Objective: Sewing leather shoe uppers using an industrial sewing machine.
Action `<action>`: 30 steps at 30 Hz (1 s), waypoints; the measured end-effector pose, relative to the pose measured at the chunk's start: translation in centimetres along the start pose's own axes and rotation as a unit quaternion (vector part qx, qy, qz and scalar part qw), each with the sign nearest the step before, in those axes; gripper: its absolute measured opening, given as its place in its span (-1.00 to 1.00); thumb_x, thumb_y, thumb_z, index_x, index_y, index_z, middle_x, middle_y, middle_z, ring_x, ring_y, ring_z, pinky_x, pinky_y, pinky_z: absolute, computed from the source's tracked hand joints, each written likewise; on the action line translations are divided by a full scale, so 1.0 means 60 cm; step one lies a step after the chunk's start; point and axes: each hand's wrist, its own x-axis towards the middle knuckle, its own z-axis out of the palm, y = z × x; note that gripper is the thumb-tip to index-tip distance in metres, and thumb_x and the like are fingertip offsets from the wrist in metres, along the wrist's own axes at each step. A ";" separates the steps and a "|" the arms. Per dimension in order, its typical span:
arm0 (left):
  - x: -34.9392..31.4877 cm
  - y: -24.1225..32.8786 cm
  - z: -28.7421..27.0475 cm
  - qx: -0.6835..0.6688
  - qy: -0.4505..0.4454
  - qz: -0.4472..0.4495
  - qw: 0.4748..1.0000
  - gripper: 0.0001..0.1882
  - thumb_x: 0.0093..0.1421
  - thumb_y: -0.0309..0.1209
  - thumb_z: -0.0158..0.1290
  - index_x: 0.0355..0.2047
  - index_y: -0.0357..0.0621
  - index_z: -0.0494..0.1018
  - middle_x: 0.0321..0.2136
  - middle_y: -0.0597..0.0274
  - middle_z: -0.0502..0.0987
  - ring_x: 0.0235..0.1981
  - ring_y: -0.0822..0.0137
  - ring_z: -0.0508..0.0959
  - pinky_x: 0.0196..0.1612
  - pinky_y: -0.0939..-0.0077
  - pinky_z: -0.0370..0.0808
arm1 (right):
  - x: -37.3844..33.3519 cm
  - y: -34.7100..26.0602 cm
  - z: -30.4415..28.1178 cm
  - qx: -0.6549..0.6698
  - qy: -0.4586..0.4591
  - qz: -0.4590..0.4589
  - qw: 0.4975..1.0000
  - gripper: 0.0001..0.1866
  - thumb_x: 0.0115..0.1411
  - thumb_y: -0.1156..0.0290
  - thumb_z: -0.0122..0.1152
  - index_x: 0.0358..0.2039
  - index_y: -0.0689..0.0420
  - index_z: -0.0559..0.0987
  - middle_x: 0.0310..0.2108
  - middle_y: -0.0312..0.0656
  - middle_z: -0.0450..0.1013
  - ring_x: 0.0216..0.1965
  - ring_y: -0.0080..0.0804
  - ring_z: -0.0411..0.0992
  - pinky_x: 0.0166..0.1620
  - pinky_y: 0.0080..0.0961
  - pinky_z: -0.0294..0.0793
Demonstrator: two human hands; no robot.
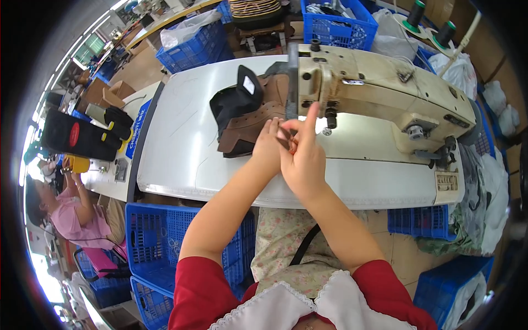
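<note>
A brown shoe upper (254,125) with a black lining and a white label lies on the white sewing table, its right end beneath the head of the sewing machine (379,93). My left hand (267,149) is at its near edge, fingers together against the brown material, the thumb hidden. Close beside it is my right hand (302,159), index finger raised toward the machine head and the other fingers curled in. A small dark piece shows between the two hands; its kind is unclear. The machine's needle area is partly hidden.
Blue crates (159,242) stand below the table at the left, and another blue crate (340,27) is behind it. Thread cones (413,16) stand at the back right. At far left, a person in pink (82,214) sits at another machine.
</note>
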 end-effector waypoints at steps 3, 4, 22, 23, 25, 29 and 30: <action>0.000 -0.001 0.031 0.019 0.037 -0.025 0.999 -0.45 0.20 -0.24 -0.03 0.13 -0.34 0.36 0.20 -0.17 0.32 0.30 -0.02 0.24 0.34 0.18 0.13 | 0.023 0.010 0.026 -0.036 0.036 -0.023 0.998 -0.07 0.24 0.51 0.18 0.39 0.29 -0.26 -0.18 -0.17 0.47 -0.51 -0.49 0.35 -0.38 -0.56 0.41; 0.001 -0.002 0.042 0.025 0.049 -0.031 0.998 -0.45 0.20 -0.24 -0.03 0.13 -0.34 0.36 0.20 -0.17 0.31 0.30 -0.02 0.23 0.34 0.18 0.12 | 0.033 0.013 0.030 -0.040 0.052 -0.024 0.998 -0.08 0.26 0.48 0.16 0.39 0.28 -0.27 -0.17 -0.15 0.47 -0.52 -0.50 0.34 -0.38 -0.58 0.41; -0.109 -0.088 0.030 -0.014 0.078 -0.082 0.993 -0.50 0.01 -0.47 0.10 0.00 -0.40 0.43 0.06 -0.11 0.46 0.16 0.05 0.41 0.26 0.25 0.28 | -0.008 0.022 -0.108 -0.098 -0.204 0.150 0.962 -0.62 0.08 0.45 0.27 -0.05 0.09 0.49 -0.43 -0.20 0.52 -0.41 -0.38 0.55 -0.27 -0.55 0.50; -0.127 -0.090 0.031 -0.016 0.087 -0.085 0.992 -0.48 -0.02 -0.49 0.10 0.02 -0.39 0.42 0.08 -0.10 0.45 0.18 0.05 0.40 0.28 0.24 0.27 | -0.012 0.026 -0.099 -0.092 -0.207 0.155 0.962 -0.62 0.08 0.45 0.27 -0.05 0.09 0.49 -0.43 -0.20 0.52 -0.41 -0.38 0.55 -0.27 -0.55 0.50; -0.142 -0.088 0.029 -0.014 0.097 -0.086 0.991 -0.45 -0.04 -0.52 0.10 0.03 -0.38 0.41 0.09 -0.09 0.44 0.19 0.05 0.38 0.29 0.23 0.25 | -0.012 0.040 -0.083 -0.165 -0.211 0.169 0.949 -0.66 0.09 0.38 0.24 -0.08 0.08 0.52 -0.33 -0.18 0.55 -0.37 -0.30 0.55 -0.23 -0.40 0.52; -0.154 -0.080 0.035 -0.012 0.154 -0.088 0.984 -0.39 -0.08 -0.53 0.08 0.07 -0.38 0.39 0.12 -0.06 0.43 0.22 0.08 0.36 0.31 0.22 0.23 | -0.024 0.089 -0.031 -0.180 -0.205 0.030 0.962 -0.62 0.07 0.43 0.23 -0.04 0.06 0.53 -0.31 -0.19 0.52 -0.36 -0.23 0.53 -0.24 -0.27 0.51; -0.155 -0.079 0.035 -0.012 0.169 -0.084 0.982 -0.37 -0.09 -0.53 0.08 0.08 -0.39 0.38 0.12 -0.05 0.43 0.22 0.08 0.35 0.31 0.22 0.23 | -0.020 0.092 -0.020 -0.235 -0.203 -0.015 0.950 -0.58 0.07 0.45 0.21 0.00 0.06 0.52 -0.33 -0.19 0.49 -0.38 -0.22 0.52 -0.27 -0.24 0.50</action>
